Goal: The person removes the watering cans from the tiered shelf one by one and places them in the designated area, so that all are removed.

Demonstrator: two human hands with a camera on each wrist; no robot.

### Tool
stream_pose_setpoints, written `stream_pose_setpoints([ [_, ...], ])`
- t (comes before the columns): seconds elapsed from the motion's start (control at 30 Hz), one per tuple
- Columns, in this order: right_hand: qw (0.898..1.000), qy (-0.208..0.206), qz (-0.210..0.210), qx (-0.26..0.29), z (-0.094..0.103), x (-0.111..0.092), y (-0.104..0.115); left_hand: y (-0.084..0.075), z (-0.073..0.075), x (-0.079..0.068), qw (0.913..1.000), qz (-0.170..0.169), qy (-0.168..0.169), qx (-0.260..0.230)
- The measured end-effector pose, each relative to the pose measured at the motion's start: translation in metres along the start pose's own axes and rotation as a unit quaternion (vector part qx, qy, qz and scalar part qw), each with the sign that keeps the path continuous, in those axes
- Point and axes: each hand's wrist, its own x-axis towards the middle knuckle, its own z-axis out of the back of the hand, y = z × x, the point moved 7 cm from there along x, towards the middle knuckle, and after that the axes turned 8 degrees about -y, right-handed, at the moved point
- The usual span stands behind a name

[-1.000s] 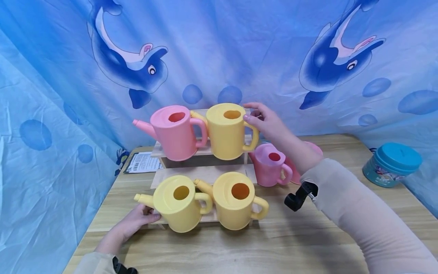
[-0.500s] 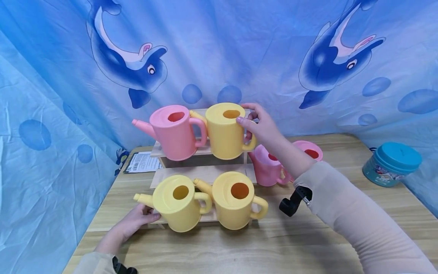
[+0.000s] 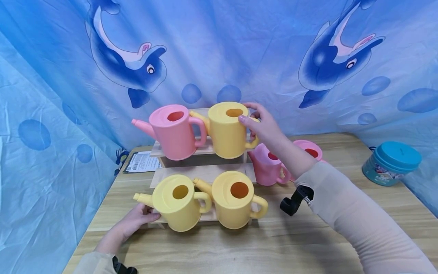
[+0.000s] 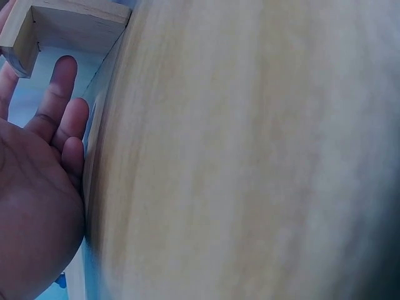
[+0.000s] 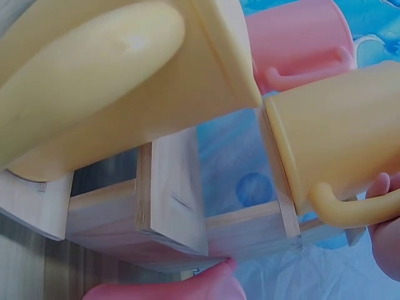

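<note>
1. The left hand rests on the table with relaxed, nearly straight fingers, thumb touching the lower left yellow watering can; it grips nothing.
2. That can stands on the lower step of the wooden rack, just beside a second lower yellow can. Nothing shows through either can's top opening.
3. On the upper step stands a pink watering can, beside the upper yellow watering can.
4. The right hand grips the upper yellow watering can, fingers curled round its handle, thumb at the rim.
5. Two pink cans stand on the table behind the right forearm; a lidded teal tin stands far right.
6. Since half a second ago, the upper yellow watering can has shifted slightly right; the left hand has stayed put.
</note>
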Motion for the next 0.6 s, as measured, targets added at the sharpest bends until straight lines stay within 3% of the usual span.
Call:
stream_pose_setpoints([
  [0.6,0.998,0.026,-0.020,-0.051,0.025,0.002,-0.007,-0.001,0.001,0.000,0.9998,0.008,-0.005,0.015],
])
